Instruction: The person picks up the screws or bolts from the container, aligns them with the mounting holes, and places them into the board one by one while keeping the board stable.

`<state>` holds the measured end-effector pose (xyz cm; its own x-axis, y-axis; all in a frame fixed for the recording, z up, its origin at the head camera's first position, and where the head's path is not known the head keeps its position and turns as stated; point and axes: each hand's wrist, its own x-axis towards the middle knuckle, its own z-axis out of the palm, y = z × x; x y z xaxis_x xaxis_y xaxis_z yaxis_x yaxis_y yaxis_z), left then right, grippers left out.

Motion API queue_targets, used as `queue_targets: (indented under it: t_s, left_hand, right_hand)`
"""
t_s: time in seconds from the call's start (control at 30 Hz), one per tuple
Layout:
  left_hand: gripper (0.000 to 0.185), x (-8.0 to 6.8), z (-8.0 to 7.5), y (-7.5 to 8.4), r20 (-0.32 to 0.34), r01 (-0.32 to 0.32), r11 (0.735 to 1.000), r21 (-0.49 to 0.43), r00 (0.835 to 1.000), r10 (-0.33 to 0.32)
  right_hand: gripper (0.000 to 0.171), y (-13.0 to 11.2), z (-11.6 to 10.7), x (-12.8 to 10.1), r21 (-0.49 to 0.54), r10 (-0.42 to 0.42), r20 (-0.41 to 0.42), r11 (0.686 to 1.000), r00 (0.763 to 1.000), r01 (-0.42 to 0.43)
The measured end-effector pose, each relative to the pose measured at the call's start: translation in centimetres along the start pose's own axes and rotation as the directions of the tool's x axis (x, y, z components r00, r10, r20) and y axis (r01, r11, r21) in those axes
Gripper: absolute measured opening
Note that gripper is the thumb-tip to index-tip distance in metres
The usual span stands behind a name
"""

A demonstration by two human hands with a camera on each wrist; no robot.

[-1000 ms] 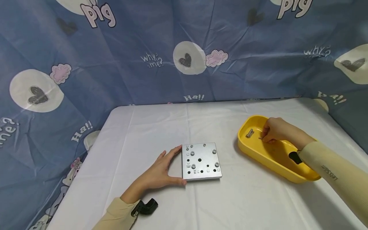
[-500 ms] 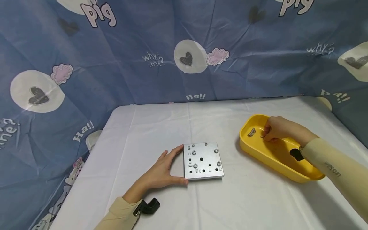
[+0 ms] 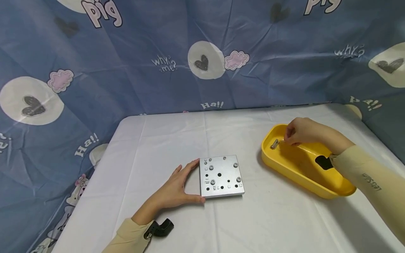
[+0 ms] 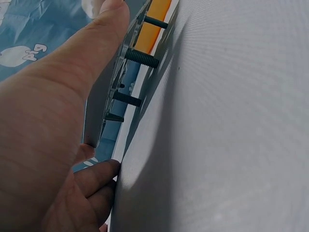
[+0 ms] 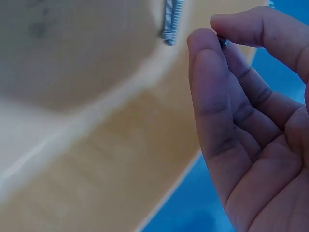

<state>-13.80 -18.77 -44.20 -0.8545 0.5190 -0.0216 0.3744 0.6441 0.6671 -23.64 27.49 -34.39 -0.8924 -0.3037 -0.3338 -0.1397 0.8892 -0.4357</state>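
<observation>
Your left hand [image 3: 174,189] lies on the table [image 3: 272,218] with its fingers nearly straight and relaxed; the thumb runs along the near edge of the metal plate [image 3: 220,176] and the fingertips touch its left edge, so the hand braces the plate rather than gripping it; the left wrist view shows the thumb [image 4: 91,43] against the plate's side, and black screw shanks [image 4: 137,57] standing under the plate, which hold it up off the cloth. The plate sits just to the right of that hand, flat, with several screw heads and open holes showing on its top face.

Your right hand [image 3: 300,131] is well apart from the left, out to the right and a little farther from you, over the far end of the yellow tray [image 3: 303,177]; its fingers are curled and the thumb and forefinger pinch a small thin metal part [image 3: 282,140]; the right wrist view shows only a dark tip [image 5: 222,42] between the fingertips, too small to name. A silver bolt [image 3: 274,144] lies in the tray just left of those fingertips, apart from them; the right wrist view shows its threaded shank [image 5: 171,21] against the tray's wall.

A black bracket [image 3: 161,227] sits at your left wrist; a blue printed cloth [image 3: 126,70] hangs beyond both hands.
</observation>
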Motion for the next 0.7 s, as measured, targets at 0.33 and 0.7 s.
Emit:
queue_targets:
  t_s: [0.33, 0.7]
  left_hand:
    - [0.13, -0.1, -0.1, 0.0, 0.002, 0.012, 1.0, -0.008, 1.0, -0.012]
    - [0.13, 0.0, -0.1, 0.0, -0.004, -0.01, 1.0, -0.006, 1.0, 0.01]
  right_hand:
    - [0.015, -2.3, -1.1, -0.5, 0.032, -0.061, -0.053, 0.998, 0.997, 0.062]
    - [0.015, -5.6, -0.4, -0.8, 0.081, -0.135, -0.086, 0.987, 0.987, 0.142]
